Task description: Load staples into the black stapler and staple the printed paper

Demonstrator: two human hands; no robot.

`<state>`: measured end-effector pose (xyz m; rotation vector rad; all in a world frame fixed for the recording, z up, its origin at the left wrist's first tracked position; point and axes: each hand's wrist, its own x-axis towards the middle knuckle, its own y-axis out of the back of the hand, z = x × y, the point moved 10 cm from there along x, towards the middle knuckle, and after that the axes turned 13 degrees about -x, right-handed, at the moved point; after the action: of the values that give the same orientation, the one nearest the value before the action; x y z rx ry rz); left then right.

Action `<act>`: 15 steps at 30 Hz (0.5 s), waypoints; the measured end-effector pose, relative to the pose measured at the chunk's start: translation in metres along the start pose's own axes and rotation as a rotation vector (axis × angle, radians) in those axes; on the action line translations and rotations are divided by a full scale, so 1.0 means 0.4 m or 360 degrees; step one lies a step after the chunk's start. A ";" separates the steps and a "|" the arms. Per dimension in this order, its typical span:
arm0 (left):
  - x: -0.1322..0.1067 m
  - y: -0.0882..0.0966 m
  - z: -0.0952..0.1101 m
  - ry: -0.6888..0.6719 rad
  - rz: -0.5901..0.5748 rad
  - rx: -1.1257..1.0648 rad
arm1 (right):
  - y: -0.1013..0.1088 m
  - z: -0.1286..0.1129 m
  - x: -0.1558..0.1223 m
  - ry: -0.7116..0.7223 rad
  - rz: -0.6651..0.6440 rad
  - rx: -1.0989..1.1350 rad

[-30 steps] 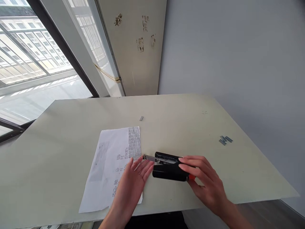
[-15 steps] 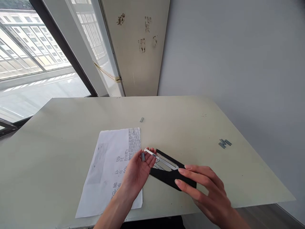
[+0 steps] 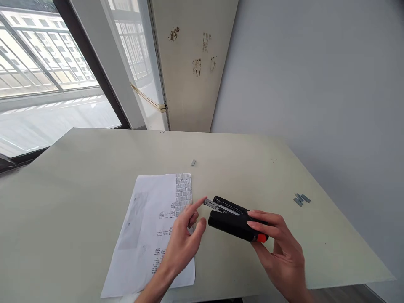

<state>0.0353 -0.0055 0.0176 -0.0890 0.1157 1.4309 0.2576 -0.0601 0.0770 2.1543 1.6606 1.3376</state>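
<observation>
My right hand grips the rear of a black stapler with a red part at its back end, above the table. The stapler's jaws are spread, and its metal staple rail shows between the two black halves. My left hand is at the stapler's front. Its index finger reaches out and touches the rail's tip, the thumb stands apart, and the other fingers curl into the palm. What those curled fingers hold, if anything, is hidden.
Printed paper lies on the table beneath and left of my left hand. One staple strip rests beyond the paper. Several more staple strips lie at the right. A wall borders the table's right side.
My left hand has turned from palm-up, with a staple strip in it, to pointing at the rail's tip. The stapler has rolled, showing its red part. The view has shifted slightly.
</observation>
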 end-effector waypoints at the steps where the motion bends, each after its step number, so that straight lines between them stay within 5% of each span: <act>1: -0.001 -0.012 0.006 -0.0060 -0.0050 0.0010 | -0.015 0.004 -0.002 -0.0043 -0.0017 0.0010; 5: -0.012 -0.008 0.004 -0.0127 -0.0085 -0.0020 | -0.089 0.023 -0.004 -0.0219 -0.0071 0.0105; 12: -0.058 0.191 -0.079 0.0261 0.0441 -0.0411 | -0.252 0.035 0.103 -0.0425 -0.0165 0.0358; 15: -0.097 0.230 -0.114 0.0383 0.0434 -0.0453 | -0.343 0.035 0.192 -0.0432 -0.0205 0.0360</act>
<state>-0.0624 -0.0368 -0.0218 -0.4966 0.1245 1.6984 0.1686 0.0630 0.0350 2.1812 1.8735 0.8155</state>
